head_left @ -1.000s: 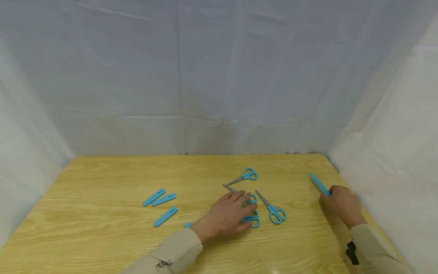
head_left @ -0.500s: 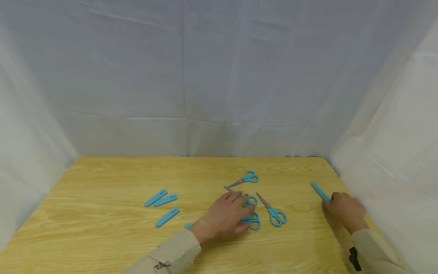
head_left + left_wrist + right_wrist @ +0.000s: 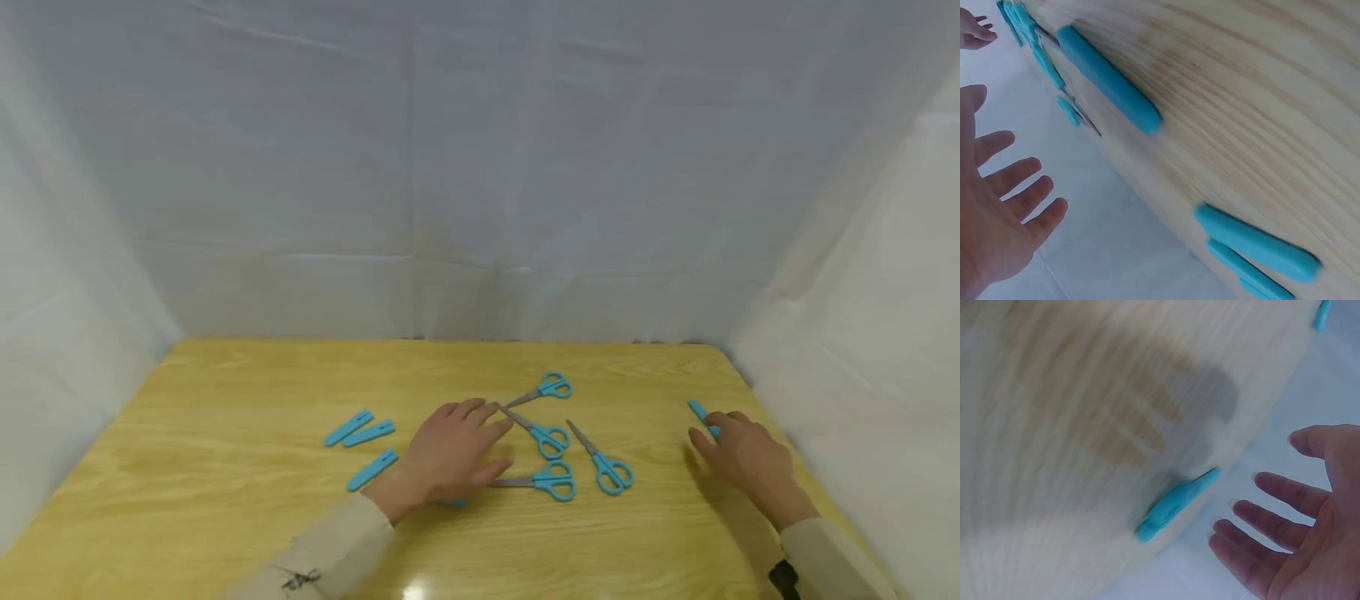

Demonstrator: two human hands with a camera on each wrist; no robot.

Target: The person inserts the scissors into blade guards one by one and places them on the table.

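While a blue sheath (image 3: 456, 502) is partly hidden by the spread, unfilled left grip (image 3: 450, 450), a blue object (image 3: 1175, 503), its contents unclear, is left on the counter (image 3: 570, 550) beneath the loosely splayed, likewise unfilled right grip (image 3: 742, 454). Four pairs of scissors (image 3: 538, 432), blades bare, are laid between; three more sheaths (image 3: 372, 470) are laid further left.

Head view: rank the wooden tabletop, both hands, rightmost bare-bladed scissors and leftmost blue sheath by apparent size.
1. Wooden tabletop
2. Left hand and right hand: too alike to rank
3. Rightmost bare-bladed scissors
4. Leftmost blue sheath
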